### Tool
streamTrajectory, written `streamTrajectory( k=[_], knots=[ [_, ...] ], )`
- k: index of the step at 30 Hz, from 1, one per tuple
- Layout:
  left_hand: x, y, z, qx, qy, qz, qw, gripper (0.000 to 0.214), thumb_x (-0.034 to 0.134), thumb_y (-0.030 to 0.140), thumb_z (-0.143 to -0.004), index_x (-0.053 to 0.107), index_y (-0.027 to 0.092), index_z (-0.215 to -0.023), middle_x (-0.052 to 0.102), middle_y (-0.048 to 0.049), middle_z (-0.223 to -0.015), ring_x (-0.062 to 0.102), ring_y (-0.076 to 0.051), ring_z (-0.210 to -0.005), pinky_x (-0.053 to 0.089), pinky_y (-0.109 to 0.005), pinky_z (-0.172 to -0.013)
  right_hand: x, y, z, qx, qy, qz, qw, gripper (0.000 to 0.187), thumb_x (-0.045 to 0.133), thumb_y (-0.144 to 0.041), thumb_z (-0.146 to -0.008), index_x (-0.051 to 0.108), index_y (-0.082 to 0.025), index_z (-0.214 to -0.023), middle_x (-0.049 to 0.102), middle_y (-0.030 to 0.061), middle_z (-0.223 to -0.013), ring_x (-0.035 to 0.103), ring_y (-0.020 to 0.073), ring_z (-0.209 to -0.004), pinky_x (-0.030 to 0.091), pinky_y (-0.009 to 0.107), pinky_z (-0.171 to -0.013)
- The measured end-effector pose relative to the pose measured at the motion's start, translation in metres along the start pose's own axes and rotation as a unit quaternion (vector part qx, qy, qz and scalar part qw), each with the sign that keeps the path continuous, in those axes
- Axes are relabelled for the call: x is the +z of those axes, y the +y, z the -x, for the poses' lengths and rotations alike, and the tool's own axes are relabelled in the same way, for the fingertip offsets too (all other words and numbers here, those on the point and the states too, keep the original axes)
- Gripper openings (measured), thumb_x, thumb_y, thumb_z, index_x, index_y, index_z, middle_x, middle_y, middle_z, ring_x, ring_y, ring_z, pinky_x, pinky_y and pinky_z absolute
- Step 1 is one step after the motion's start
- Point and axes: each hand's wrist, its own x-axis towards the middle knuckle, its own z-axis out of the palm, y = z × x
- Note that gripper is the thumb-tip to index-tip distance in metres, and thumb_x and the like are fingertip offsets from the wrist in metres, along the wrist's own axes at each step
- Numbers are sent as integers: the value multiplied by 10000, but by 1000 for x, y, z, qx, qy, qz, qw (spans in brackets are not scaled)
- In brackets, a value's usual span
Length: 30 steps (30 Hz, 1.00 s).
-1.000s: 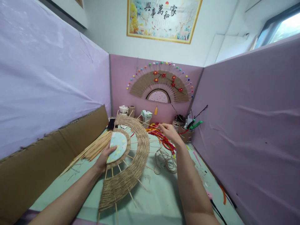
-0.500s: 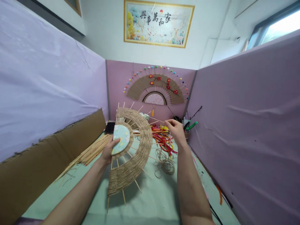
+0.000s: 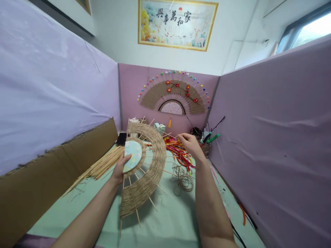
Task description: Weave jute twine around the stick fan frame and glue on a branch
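At the left of the head view, the left hand [image 3: 120, 169] is closed on the straight edge of a half-round fan of tan woven cord and thin wooden sticks [image 3: 158, 155], its thumb lying over a pale blue-green patterned half-disc [image 3: 133, 151] at the fan's centre; the fingers behind are hidden. The fan stands tilted above a pale green tabletop [image 3: 178, 220], its broad band curving out to the right of this grip, stick ends jutting past the outer edge.

Beyond the fan's upper right rim, the right hand [image 3: 190, 144] has thumb and fingertips pinched together on a thin pale strand [image 3: 174, 137] that runs toward the rim. Just below this pinch lies a heap of red, orange and yellow fuzzy stems [image 3: 178, 151], and nearer the person, a loose coil of thin tan twine [image 3: 186, 182].

Left of the left-hand grip, a sheaf of slim straw-coloured sticks [image 3: 102, 165] lies beside a long brown cardboard strip [image 3: 77, 153].
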Motion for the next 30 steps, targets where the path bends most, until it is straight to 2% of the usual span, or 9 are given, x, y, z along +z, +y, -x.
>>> streamTrajectory(
  k=[6, 12, 17, 22, 30],
  knots=[
    [-6, -5, -5, -4, 8, 28, 1000, 474, 627, 169, -753, 541, 146, -1218, 719, -92, -995, 699, -196, -753, 569, -268, -666, 11, 3, 1, 36, -67, -75, 994, 614, 455, -682, -781, 718, -134, -868, 572, 18, -626, 434, 117, -538, 316, 241, -493],
    [-6, -6, -6, 4, 33, 40, 999, 435, 660, 181, -726, 574, 142, -1150, 722, -77, -964, 691, -173, -757, 560, -251, -690, 25, -6, 5, 61, -135, -76, 986, 678, 448, -735, -744, 721, -124, -854, 571, 25, -628, 427, 114, -540, 305, 235, -485],
    [-3, -5, -4, 21, 35, 43, 998, 446, 669, 182, -725, 570, 179, -1160, 711, -62, -1011, 689, -170, -793, 559, -260, -720, 25, -4, 4, 60, -126, -66, 988, 661, 464, -728, -739, 710, -122, -833, 576, 23, -632, 419, 110, -534, 305, 231, -482],
    [0, -2, -1, 20, 58, 40, 997, 421, 648, 161, -740, 567, 212, -1150, 720, -30, -951, 687, -151, -729, 558, -251, -681, 20, 5, 2, 43, -109, -7, 993, 603, 443, -684, -787, 666, -128, -719, 494, -12, -549, 342, 97, -477, 239, 235, -447],
    [3, 2, -1, 39, 74, 33, 996, 340, 629, 137, -752, 592, 199, -1085, 719, -31, -950, 688, -146, -748, 551, -228, -671, 12, 2, 2, -4, -40, 61, 997, 507, 458, -606, -816, 595, -149, -644, 406, -33, -540, 340, 103, -517, 246, 235, -482]
  ],
)
